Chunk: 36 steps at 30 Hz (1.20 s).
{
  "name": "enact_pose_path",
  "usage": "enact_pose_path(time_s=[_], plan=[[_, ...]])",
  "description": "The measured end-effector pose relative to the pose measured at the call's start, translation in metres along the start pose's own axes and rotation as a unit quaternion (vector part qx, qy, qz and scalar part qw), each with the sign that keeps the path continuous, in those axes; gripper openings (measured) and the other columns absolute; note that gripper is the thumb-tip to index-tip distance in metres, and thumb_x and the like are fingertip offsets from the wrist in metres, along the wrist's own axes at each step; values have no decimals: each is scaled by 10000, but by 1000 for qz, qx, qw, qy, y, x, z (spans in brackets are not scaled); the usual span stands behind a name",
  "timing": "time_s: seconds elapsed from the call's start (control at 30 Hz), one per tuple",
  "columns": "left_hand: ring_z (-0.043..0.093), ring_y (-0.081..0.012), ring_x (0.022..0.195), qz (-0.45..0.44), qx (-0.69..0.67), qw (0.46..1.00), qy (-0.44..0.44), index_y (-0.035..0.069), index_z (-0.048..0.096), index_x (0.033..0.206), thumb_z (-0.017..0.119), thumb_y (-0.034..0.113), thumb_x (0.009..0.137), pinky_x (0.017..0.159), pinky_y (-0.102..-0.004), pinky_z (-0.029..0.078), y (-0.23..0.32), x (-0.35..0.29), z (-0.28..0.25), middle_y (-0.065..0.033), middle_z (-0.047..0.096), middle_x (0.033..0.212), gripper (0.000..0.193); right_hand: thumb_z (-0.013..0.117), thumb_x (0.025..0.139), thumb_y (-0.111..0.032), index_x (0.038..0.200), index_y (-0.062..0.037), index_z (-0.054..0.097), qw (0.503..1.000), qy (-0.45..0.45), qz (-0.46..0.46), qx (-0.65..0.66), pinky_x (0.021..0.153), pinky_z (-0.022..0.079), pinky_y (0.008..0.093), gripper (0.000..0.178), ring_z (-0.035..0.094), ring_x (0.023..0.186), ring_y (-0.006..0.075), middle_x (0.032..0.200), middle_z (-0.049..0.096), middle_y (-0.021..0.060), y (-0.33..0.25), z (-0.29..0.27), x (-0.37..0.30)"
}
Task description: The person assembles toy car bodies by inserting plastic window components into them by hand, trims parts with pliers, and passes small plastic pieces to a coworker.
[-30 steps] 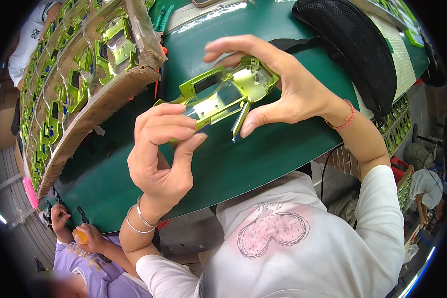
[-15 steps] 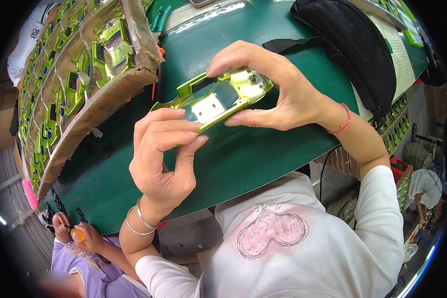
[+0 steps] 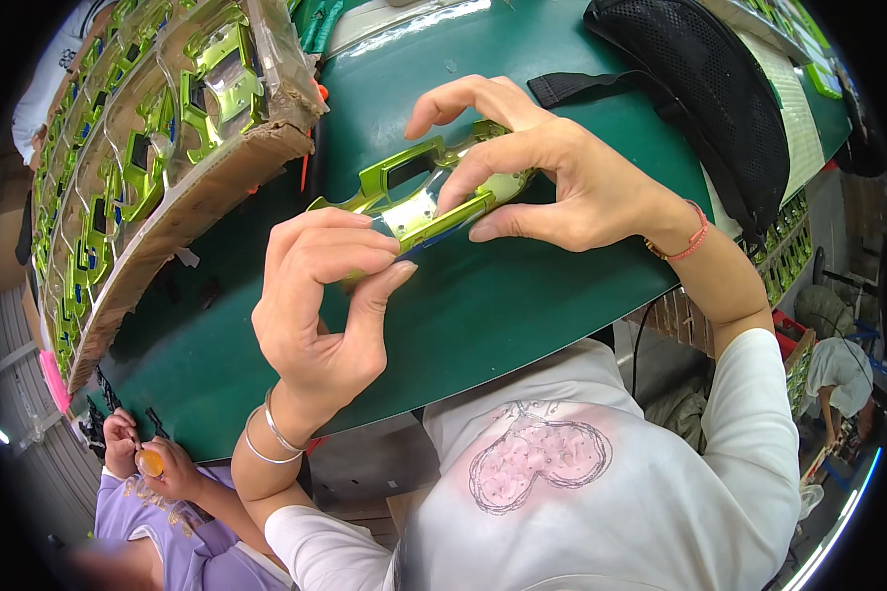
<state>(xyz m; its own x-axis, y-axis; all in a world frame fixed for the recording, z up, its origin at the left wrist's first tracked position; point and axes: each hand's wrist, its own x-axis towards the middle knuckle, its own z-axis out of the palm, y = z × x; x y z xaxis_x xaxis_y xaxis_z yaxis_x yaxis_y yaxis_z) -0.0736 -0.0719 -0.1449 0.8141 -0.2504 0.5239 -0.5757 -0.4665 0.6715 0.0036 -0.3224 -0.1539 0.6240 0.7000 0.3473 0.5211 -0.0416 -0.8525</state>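
A lime-green plastic casing (image 3: pixel 442 229) with a clear window and a pale inner panel is held above the green table, tilted with one long edge toward me. My left hand (image 3: pixel 325 305) pinches its left end between thumb and fingertips. My right hand (image 3: pixel 581 182) is closed around the right part of the casing. The right thumb lies along the near edge, and one bent finger reaches into the open middle, by the pale panel. Another right finger is raised over the far side. The casing's underside is mostly hidden.
At the left stands a cardboard-edged tray (image 3: pixel 182 202) with rows of similar green casings. A black mesh bag (image 3: pixel 700 108) with a strap lies at the far right on the green table (image 3: pixel 493 315). Teal-handled tools (image 3: pixel 323 28) lie at the back. Another person's hands (image 3: pixel 168 468) hold something orange, lower left.
My right finger has moved from the casing's far edge into its middle. The casing has tilted, showing more of its near side edge. My left hand keeps its pinch.
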Motion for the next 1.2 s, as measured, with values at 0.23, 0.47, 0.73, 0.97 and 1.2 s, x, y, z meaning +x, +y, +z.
enact_pose_path(time_s=[0.23,0.47,0.73,0.97,1.2], plan=[[684,-294,930,-7,2,1000,-18,37,685,872,829,-86,719,819,-381,550,4,0,3,-75,729,863,243,816,740,26,987,-125,759,999,-21,6,-29,1135,352,466,295,442,1282,310,1335,565,38,-3,3,-2],[689,-313,916,55,67,995,-55,22,689,892,824,-90,701,805,-401,553,-4,0,3,-83,720,863,259,812,704,12,946,-90,731,997,-59,-6,-55,1130,324,477,276,451,1289,312,1250,584,58,6,5,1],[643,-340,814,4,54,996,-64,29,658,883,793,-85,744,842,-450,526,19,9,6,-113,670,832,224,808,823,-315,976,-146,719,984,12,-88,-155,978,358,525,245,521,1226,324,1062,624,24,2,6,-11],[664,-338,856,23,68,995,-73,-16,707,962,785,-63,845,812,-415,557,44,14,5,-151,704,922,148,841,761,-160,865,-112,702,977,85,-117,-156,973,357,529,180,517,1191,293,1007,620,17,13,32,-14],[661,-314,838,43,86,993,-64,1,719,955,834,-55,815,799,-408,555,42,12,6,-129,705,890,190,852,768,-227,808,-94,693,972,119,-76,-186,1012,297,582,212,475,1238,284,1032,625,21,-1,38,-14]])
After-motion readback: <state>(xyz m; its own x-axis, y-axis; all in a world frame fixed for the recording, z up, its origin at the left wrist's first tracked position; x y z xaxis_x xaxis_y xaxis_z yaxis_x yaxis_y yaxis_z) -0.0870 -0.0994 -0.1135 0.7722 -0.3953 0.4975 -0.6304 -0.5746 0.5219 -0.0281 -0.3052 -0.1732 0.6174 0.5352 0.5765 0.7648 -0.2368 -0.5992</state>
